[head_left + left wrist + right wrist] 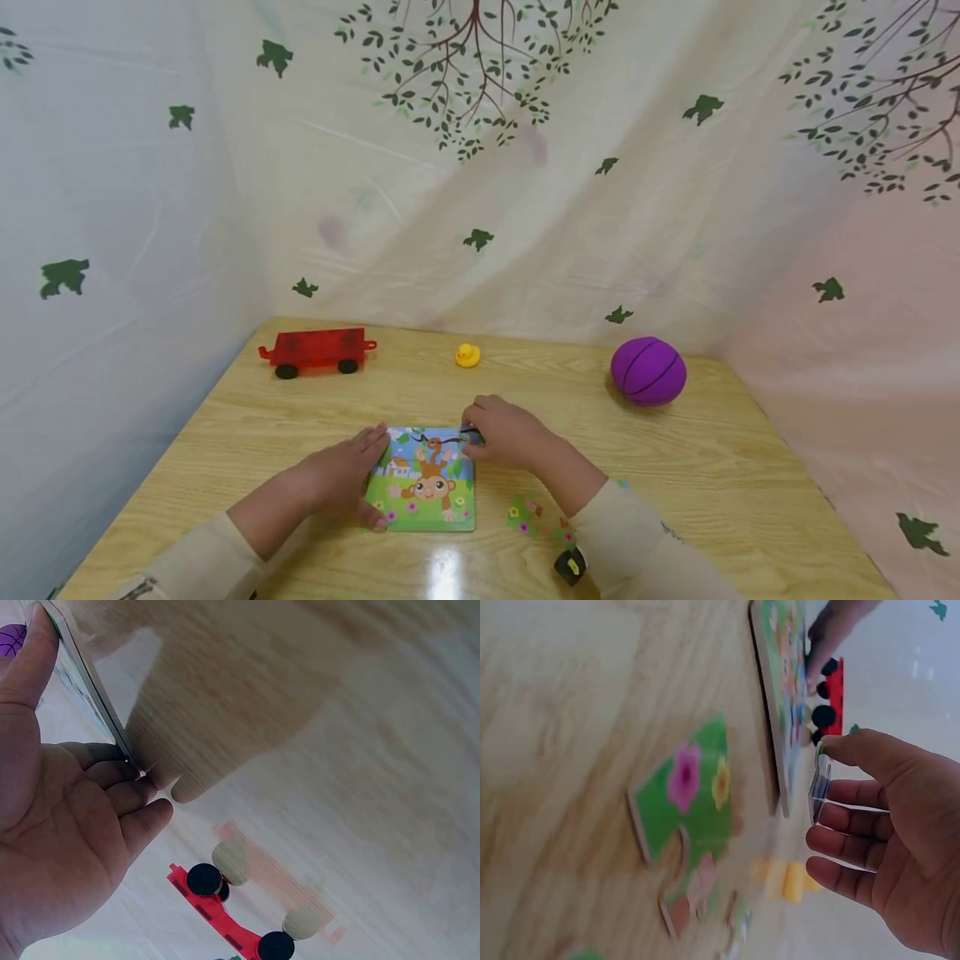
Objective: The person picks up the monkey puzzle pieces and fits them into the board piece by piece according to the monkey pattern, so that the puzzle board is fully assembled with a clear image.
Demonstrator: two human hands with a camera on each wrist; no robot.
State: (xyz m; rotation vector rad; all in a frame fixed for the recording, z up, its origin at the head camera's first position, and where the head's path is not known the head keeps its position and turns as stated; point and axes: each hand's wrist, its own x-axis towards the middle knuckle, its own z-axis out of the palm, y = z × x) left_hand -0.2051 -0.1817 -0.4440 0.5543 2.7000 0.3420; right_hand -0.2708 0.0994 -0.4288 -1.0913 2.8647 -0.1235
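Note:
A square monkey picture puzzle [422, 487] lies on the table in the head view. My left hand [341, 477] rests along its left side, thumb at the near corner and fingers at the far corner; the left wrist view shows these fingers fairly straight against the board's edge [97, 690]. At the far right corner, my right hand [506, 433] pinches a small puzzle piece [820, 784] between thumb and fingertips, beside the board. Loose green puzzle pieces with flowers [682, 780] lie right of the board, partly behind the right forearm in the head view.
A red toy wagon [321, 350] stands at the back left, a yellow rubber duck [468, 356] at the back middle and a purple ball [648, 372] at the back right. A small black object [570, 567] lies by the right sleeve. Leaf-printed cloth [480, 275] hangs around the table.

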